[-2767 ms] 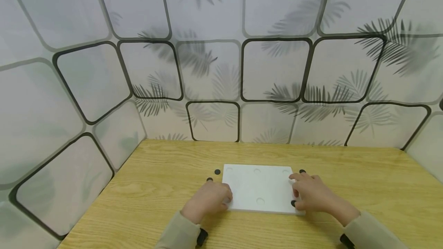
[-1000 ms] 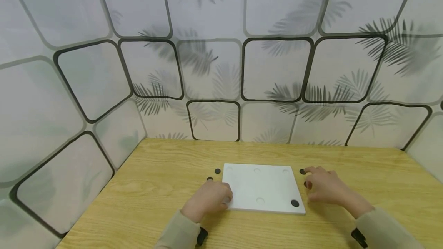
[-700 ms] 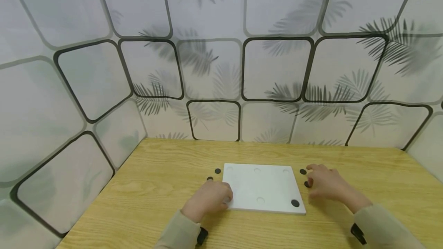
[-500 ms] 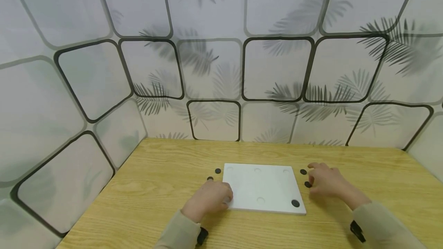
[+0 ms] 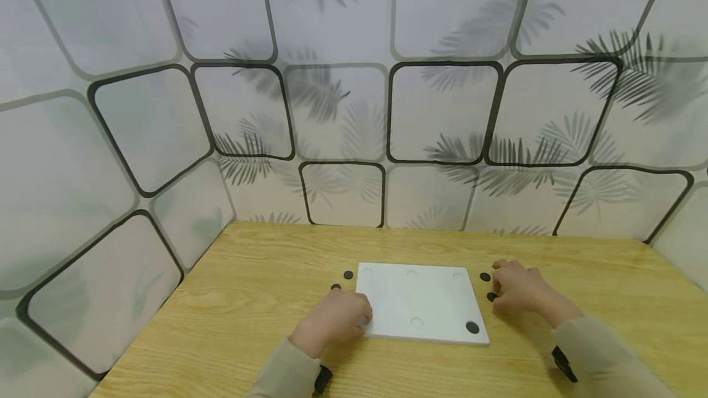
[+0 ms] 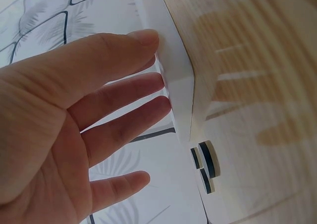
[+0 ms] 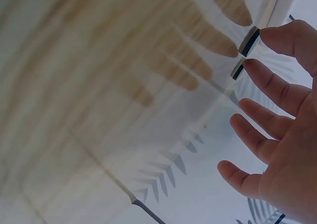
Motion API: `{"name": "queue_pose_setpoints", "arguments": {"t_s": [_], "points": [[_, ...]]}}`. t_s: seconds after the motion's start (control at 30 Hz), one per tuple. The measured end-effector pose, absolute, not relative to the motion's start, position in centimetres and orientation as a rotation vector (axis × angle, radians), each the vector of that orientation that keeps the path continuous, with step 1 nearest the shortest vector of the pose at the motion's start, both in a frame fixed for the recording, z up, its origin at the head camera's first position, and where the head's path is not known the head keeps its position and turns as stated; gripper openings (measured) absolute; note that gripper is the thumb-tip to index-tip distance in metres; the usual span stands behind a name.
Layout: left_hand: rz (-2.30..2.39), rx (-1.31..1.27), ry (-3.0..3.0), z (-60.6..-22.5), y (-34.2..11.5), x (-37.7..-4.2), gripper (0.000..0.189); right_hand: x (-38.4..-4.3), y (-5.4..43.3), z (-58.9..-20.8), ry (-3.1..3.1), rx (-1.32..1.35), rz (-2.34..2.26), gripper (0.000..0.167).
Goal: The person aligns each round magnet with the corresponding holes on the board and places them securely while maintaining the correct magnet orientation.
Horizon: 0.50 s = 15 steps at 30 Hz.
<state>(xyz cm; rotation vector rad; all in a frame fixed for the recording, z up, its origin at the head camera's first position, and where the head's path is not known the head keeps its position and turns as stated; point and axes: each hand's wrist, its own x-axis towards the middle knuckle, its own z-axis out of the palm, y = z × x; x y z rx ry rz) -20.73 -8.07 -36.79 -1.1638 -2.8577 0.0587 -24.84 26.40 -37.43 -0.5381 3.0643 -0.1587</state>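
Observation:
A white board (image 5: 423, 300) with shallow round recesses lies on the table. My left hand (image 5: 334, 319) rests at its near left corner, hiding that corner; in the left wrist view the thumb and nearly straight fingers (image 6: 124, 117) touch the board's edge. One black disc (image 5: 472, 327) sits at the near right corner. My right hand (image 5: 520, 290) is beside two loose discs right of the board. In the right wrist view the thumb tip is right at the nearer disc (image 7: 250, 41). The index tip stands beyond a gap, overlapping the farther disc (image 7: 237, 70).
Left of the board lie loose black discs (image 5: 348, 274), several thumb-widths from its edge; the left wrist view shows three discs (image 6: 208, 159) grouped there. The wooden table (image 5: 265, 275) ends at a patterned cloth wall (image 5: 343, 195) behind and to the left.
My right hand has left the black disc in the board's near right corner and moved right to the two loose discs, where it shifts only slightly. The left hand stays put.

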Motion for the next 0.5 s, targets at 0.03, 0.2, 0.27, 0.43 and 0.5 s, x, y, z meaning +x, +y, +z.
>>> {"name": "queue_pose_setpoints", "arguments": {"t_s": [0.03, 0.2, 0.27, 0.43, 0.5], "points": [[0.055, -1.164, -2.859, -36.82, -8.06, -20.76, 0.011, -24.91, 26.42, -37.50, 3.062, -0.536, -0.160, 0.015], [0.038, -1.164, -2.862, -36.96, -8.05, -20.75, 0.010, -25.04, 26.36, -37.64, 3.053, -0.517, -0.154, 0.015], [0.030, -1.162, -2.864, -37.00, -8.05, -20.77, 0.010, -25.07, 26.31, -37.61, 3.053, -0.518, -0.151, 0.014], [0.033, -1.152, -2.869, -37.17, -8.10, -20.89, 0.011, -25.15, 26.10, -37.54, 3.054, -0.523, -0.144, 0.013], [0.034, -1.149, -2.874, -37.22, -8.12, -20.93, 0.011, -25.19, 26.04, -37.55, 3.054, -0.522, -0.141, 0.012]]}}
